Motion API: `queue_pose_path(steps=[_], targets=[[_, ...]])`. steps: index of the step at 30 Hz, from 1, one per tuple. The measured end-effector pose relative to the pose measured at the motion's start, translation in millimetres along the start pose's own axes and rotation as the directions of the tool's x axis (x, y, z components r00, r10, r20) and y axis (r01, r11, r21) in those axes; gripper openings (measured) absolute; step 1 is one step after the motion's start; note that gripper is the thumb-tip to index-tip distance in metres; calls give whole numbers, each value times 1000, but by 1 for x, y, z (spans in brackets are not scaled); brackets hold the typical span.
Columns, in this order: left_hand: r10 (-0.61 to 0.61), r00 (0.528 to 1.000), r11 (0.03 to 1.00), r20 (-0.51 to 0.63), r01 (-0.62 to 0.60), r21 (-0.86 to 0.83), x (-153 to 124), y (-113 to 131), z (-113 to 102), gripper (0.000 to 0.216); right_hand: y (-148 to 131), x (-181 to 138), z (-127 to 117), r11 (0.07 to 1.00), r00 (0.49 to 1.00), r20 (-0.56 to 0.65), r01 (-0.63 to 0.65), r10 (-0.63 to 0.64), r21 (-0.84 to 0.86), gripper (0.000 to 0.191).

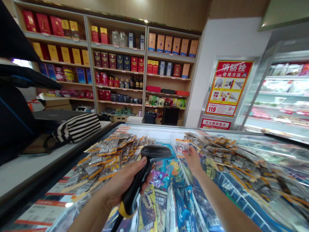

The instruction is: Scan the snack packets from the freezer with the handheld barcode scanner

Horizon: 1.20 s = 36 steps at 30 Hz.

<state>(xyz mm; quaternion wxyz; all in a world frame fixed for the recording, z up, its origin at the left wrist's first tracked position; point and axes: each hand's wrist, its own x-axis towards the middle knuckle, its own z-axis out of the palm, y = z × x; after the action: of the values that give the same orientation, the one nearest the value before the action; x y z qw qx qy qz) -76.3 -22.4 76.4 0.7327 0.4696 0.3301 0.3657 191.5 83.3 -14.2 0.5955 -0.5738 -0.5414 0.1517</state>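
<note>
My left hand (130, 180) is wrapped round the handle of a black barcode scanner (138, 183) with a yellow base and a cable. The scanner's head points to the right, over the glass-topped freezer. In my right hand (192, 158), pinched at its lower right edge, is a small clear packet (182, 147) with an orange-edged label. The packet is raised just right of the scanner head. One pile of similar packets (108, 154) lies on the freezer to the left, and another pile of packets (231, 158) spreads out on the right.
Bagged frozen goods (156, 206) show inside the freezer below the glass. At left, a black-and-white striped bag (78, 129) lies on a counter (14, 170). Shelves of boxed goods (118, 62) stand behind, with a red fire-hydrant poster (228, 87) on the right.
</note>
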Motion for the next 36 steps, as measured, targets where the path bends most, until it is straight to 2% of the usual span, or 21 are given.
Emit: queue_pose_path(steps=[10, 17, 21, 28, 36], targets=[[0, 999, 995, -33, -3, -97, 2, 3, -5, 35, 7, 0, 3, 1000, 1000, -18, 20, -20, 14, 24], [-42, 997, 988, 68, 51, -144, 0, -1, -1, 36, -1, -3, 2, 997, 998, -55, 17, -21, -76, 23], [-40, 996, 991, 80, 49, -122, 0, -3, 1, 36, 2, -1, 2, 998, 998, -62, 22, -26, -55, 23], [8, 1000, 997, 6, -7, -79, 1, -1, -1, 36, 7, 1, 5, 999, 999, -41, -12, 14, 42, 25], [26, 998, 996, 50, -21, -92, -3, 1, 0, 37, 8, -1, 5, 996, 1000, -5, -12, 13, 87, 21]])
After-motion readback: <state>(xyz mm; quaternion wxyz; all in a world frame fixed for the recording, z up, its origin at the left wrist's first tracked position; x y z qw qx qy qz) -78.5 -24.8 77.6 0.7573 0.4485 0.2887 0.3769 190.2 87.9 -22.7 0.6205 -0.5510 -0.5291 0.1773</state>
